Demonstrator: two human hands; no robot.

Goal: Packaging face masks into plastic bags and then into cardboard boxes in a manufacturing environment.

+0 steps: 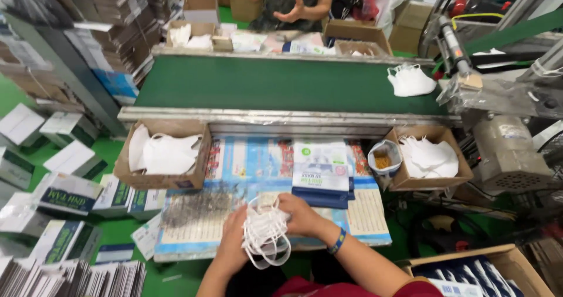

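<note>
Masks (265,231), a white stack of them with the ear loops dangling, sit squeezed between both your hands right at the near edge of the work board (369,215). Only 1 view here, the head cam, so that's all I'm going off.

Your left hand (234,238) is curled around the left side of the bundle, and your right hand (302,215), the one with the blue wristband (337,241), is clamped over the top and right side. So both are closed on the stack, neither is free.

Looks to me like you're at the squaring-up step: bunch gathered, loops hanging loose below, not in a package yet. The flat printed pouches (321,168) lie in a pile just beyond your right hand, on top of a blue stack. My guess is the next move needs 1 hand to let go and grab a pouch while the other keeps the bundle pinched, and those loops will want tucking in or they'll snag.

Around you: a cardboard box of masks (164,153) on the left, another box of masks (431,156) on the right, a small tub (384,156) between pouches and right box. Across the green conveyor belt (281,86), with 1 loose pile of masks (410,80) on it, another person's hand (291,11) is at work.
</note>
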